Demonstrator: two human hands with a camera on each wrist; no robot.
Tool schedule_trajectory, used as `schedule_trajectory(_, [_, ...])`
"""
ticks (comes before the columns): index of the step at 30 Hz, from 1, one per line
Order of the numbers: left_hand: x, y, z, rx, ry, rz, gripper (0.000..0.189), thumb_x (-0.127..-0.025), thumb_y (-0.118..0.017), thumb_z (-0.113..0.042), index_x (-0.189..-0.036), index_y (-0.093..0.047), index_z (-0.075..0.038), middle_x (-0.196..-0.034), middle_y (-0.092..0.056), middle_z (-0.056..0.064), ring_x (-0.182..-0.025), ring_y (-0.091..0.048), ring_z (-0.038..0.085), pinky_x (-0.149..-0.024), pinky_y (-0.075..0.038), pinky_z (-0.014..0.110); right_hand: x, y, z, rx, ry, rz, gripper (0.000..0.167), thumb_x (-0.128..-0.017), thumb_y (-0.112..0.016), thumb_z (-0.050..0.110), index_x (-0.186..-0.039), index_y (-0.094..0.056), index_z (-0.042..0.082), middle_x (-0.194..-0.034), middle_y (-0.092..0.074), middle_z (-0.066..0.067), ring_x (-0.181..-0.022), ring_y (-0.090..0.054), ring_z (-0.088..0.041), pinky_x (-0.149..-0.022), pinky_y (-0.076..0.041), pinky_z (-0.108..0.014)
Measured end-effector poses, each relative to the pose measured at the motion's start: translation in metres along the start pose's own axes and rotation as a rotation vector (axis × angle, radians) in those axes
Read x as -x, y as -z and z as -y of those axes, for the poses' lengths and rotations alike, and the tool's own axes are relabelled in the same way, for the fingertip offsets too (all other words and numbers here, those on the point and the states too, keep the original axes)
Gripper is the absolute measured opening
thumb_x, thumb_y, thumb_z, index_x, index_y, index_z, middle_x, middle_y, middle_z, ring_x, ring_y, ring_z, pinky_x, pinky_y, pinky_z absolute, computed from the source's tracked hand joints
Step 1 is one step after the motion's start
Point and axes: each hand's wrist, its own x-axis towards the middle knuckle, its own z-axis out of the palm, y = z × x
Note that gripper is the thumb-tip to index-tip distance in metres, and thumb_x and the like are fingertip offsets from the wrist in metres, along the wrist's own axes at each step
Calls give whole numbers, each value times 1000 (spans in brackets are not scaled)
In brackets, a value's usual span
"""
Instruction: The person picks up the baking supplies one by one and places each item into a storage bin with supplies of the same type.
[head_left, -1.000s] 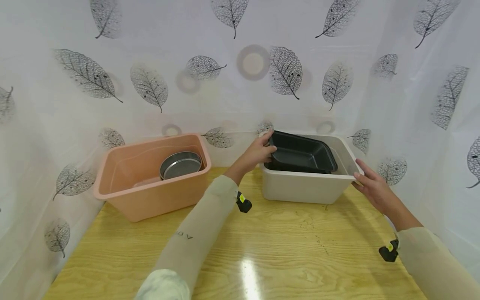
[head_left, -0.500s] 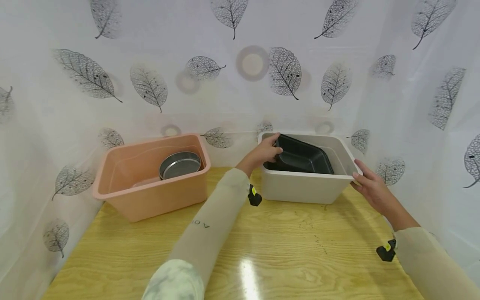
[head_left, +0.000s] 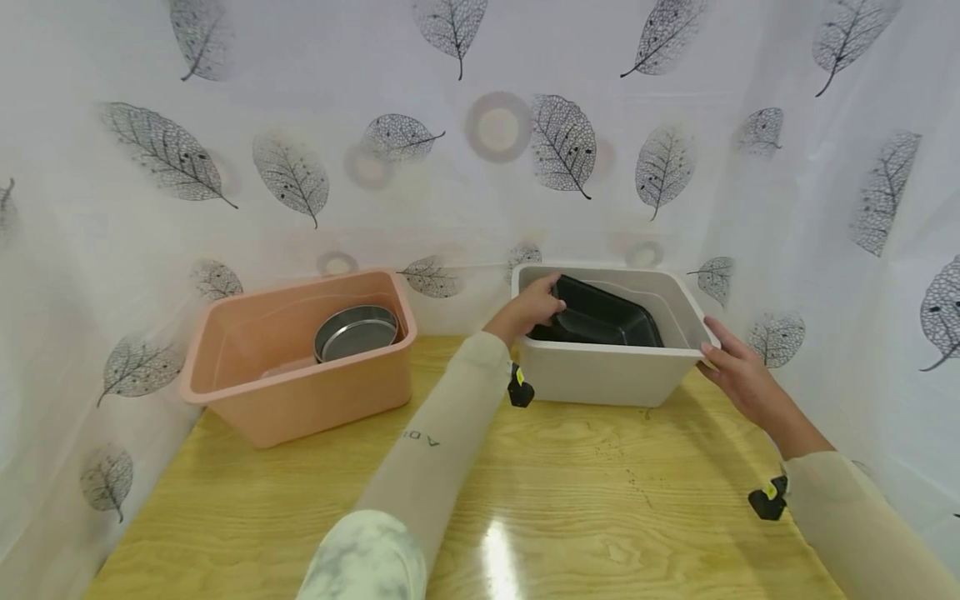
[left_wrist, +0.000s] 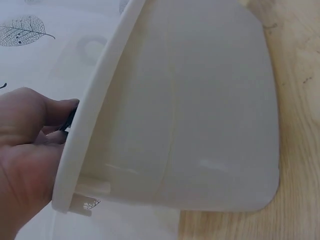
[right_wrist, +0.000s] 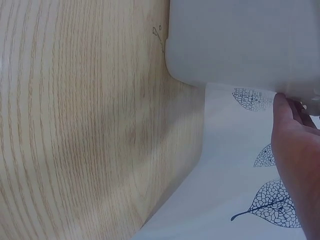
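Observation:
In the head view, my left hand (head_left: 531,307) pinches the left edge of a black rectangular baking pan (head_left: 607,317). The pan lies tilted inside a white plastic bin (head_left: 600,375), its lower part hidden by the front wall. My right hand (head_left: 738,367) grips the bin's right rim, thumb on top and fingers beneath. In the left wrist view, a dark bit of the pan shows between thumb and fingers, just behind the bin's rim (left_wrist: 95,95). The right wrist view has my right hand (right_wrist: 300,155) at the bin's edge, its fingertips partly hidden.
A salmon-pink bin (head_left: 315,408) stands on the left with round metal pans (head_left: 356,331) inside it. Both bins rest on a wooden table (head_left: 570,500). Leaf-printed sheeting (head_left: 450,208) hangs behind and along both sides.
My left hand has moved a little right and down, and the black baking pan has sunk deeper into the white bin. My right hand keeps its hold on the rim.

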Motion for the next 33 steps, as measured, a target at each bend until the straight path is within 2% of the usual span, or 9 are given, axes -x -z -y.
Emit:
schedule_trajectory(4, [0, 1, 2, 14, 4, -52, 69, -104, -50, -1, -163, -17, -13, -168, -19, 13, -146, -37, 34, -109, -47, 51, -1, -1, -1, -16, 9, 20, 68, -111, -38, 18, -163, 4, 30, -169, 17, -13, -154, 3, -39, -113, -35, -23])
schedule_trajectory(10, [0, 3, 1, -4, -6, -130, 63, -102, -49, 2, -160, -26, -9, -166, -25, 11, -152, -28, 30, -119, -35, 46, -4, -2, -1, -20, 10, 27, 67, -111, -38, 19, -163, 4, 29, -169, 16, -13, -154, 4, -40, -119, -22, -36])
schedule_trajectory(15, [-2, 5, 3, 3, -57, -156, 63, -100, -49, 3, -159, -28, -5, -162, -31, 21, -149, -32, 34, -121, -33, 45, -7, -4, -2, -12, 14, 24, 68, -111, -38, 19, -163, 6, 26, -169, 16, -13, -153, 5, -41, -118, -21, -38])
schedule_trajectory(18, [-1, 7, 4, 43, -98, -127, 62, -101, -49, 2, -159, -28, -5, -158, -35, 26, -143, -42, 38, -116, -40, 48, -7, -4, -2, -11, 16, 29, 68, -111, -38, 19, -163, 5, 27, -169, 16, -12, -154, 5, -40, -118, -25, -34])
schedule_trajectory(23, [4, 9, 4, 120, -166, -40, 58, -105, -50, -6, -159, -30, -9, -158, -38, 24, -138, -49, 36, -109, -48, 46, -6, -5, -1, -4, 12, 21, 68, -111, -38, 20, -163, 6, 25, -169, 16, -14, -154, 4, -40, -116, -30, -28])
schedule_trajectory(25, [5, 11, 3, 154, -180, -16, 57, -105, -51, -8, -159, -32, -10, -158, -38, 22, -139, -49, 35, -108, -49, 44, -4, -6, 0, 12, 19, 9, 69, -111, -38, 20, -163, 6, 22, -168, 15, -18, -156, -10, -29, -112, -36, -23])
schedule_trajectory(29, [11, 15, 1, 203, -194, 21, 56, -105, -54, -10, -158, -35, -12, -156, -43, 18, -139, -50, 32, -106, -51, 39, 2, -6, 7, 201, 14, -52, 69, -111, -40, 26, -163, 4, 20, -166, 4, -27, -137, -43, -1, -96, -47, -9])
schedule_trajectory(31, [16, 17, 1, 220, -206, 39, 56, -104, -55, -10, -157, -37, -12, -156, -44, 18, -138, -50, 32, -105, -52, 39, 5, -6, 12, 351, -16, -99, 70, -110, -40, 33, -163, 3, 20, -164, -5, -33, -133, -49, -8, -87, -49, -7])
schedule_trajectory(33, [23, 19, 0, 243, -225, 60, 56, -104, -56, -10, -156, -37, -11, -156, -44, 19, -138, -51, 31, -107, -50, 42, 7, -8, 17, 494, -67, -148, 73, -109, -40, 41, -163, 2, 18, -163, -11, -34, -141, -43, -31, -90, -52, -17])
